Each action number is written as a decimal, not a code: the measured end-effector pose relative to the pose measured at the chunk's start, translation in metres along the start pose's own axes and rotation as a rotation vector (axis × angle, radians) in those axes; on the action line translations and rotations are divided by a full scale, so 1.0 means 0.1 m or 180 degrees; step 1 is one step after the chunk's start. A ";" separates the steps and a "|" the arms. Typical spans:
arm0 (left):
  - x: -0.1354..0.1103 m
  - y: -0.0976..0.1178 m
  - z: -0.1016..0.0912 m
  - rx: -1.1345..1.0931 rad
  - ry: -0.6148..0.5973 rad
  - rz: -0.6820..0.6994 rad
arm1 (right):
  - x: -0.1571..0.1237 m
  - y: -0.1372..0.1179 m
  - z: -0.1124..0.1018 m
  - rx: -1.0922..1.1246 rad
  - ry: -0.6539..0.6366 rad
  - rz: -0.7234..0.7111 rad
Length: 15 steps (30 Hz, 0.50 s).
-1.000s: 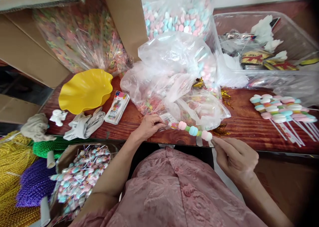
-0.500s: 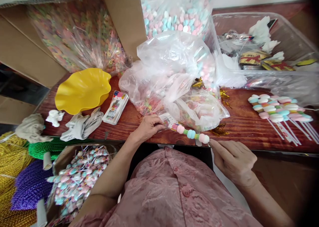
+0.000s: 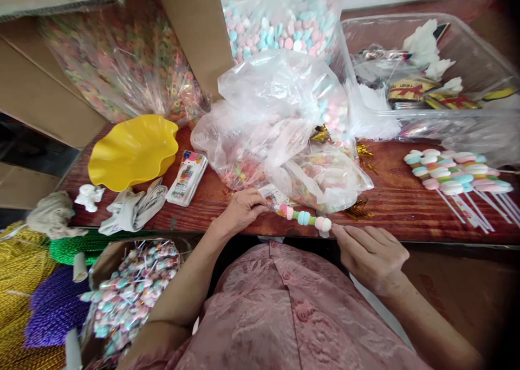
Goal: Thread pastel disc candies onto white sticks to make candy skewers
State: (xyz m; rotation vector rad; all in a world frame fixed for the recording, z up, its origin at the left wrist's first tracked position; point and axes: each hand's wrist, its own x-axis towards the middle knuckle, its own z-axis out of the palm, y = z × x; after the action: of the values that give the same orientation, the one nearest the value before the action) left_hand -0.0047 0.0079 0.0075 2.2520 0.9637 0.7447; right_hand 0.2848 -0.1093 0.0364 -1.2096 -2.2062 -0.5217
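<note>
A candy skewer (image 3: 304,218) of pink, green, blue and white pieces is held between the two hands, over the desk's (image 3: 390,196) front edge. The right hand (image 3: 371,253) pinches it between thumb and forefinger at the white end, the other fingers curled in. The left hand (image 3: 241,213) pinches a small printed wrapper (image 3: 272,195) between thumb and fingertips; the skewer's other end meets this wrapper — how far inside it reaches I cannot tell.

Just behind lie crumpled clear plastic bags (image 3: 280,99) with pastel candies in them, strands of gold tinsel (image 3: 357,209) beside them. Left of these lies a stack of printed sleeves (image 3: 187,177), then a wavy yellow dish (image 3: 134,150), with a bundle of pale cloth (image 3: 134,207) in front of it and a small white object (image 3: 89,197) farther left.

To the right, more skewers (image 3: 457,172) lie together on the desk, white sticks toward the person — a clear plastic bin (image 3: 426,112) stands behind them. Below the desk, at the left, are many wrapped candies (image 3: 130,299) in a box, beside purple cord (image 3: 57,305), green cord (image 3: 77,244) and gold cord (image 3: 24,283).
</note>
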 end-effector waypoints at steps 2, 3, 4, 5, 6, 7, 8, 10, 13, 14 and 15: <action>0.00 0.00 0.00 0.0051 -0.0043 0.0029 | 0.02 -0.03 0.03 0.0002 -0.0117 0.0163; 0.00 -0.01 0.01 0.0081 -0.0057 0.0044 | 0.02 -0.03 0.05 0.0049 -0.0177 0.0280; 0.00 -0.01 0.01 0.0108 -0.0067 0.0059 | 0.02 -0.03 0.06 0.0151 -0.0239 0.0426; -0.01 -0.01 0.01 0.0128 -0.0073 0.0074 | 0.01 -0.02 0.07 0.0308 -0.0304 0.0599; -0.01 -0.01 0.02 0.0144 -0.0077 0.0095 | 0.01 0.00 0.07 0.0503 -0.0381 0.0789; -0.01 -0.01 0.02 0.0156 -0.0086 0.0125 | 0.00 0.02 0.08 0.0722 -0.0469 0.0980; -0.02 -0.02 0.02 0.0170 -0.0097 0.0161 | -0.01 0.05 0.08 0.0946 -0.0568 0.1149; -0.03 -0.02 0.02 0.0214 -0.0123 0.0252 | -0.02 0.12 0.08 0.1366 -0.0781 0.1398; -0.04 -0.02 0.00 0.0315 -0.0168 0.0409 | -0.01 0.24 0.08 0.1861 -0.1074 0.1565; -0.05 -0.01 -0.01 0.0360 -0.0188 0.0451 | 0.00 0.28 0.08 0.1951 -0.1159 0.1565; -0.05 -0.01 -0.02 0.0404 -0.0211 0.0486 | 0.01 0.31 0.08 0.1988 -0.1232 0.1535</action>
State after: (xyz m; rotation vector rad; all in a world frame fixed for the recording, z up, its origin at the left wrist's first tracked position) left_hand -0.0095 0.0051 0.0068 2.4667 0.8359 0.6855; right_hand 0.3089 -0.0880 0.0333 -1.4783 -2.0125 0.5977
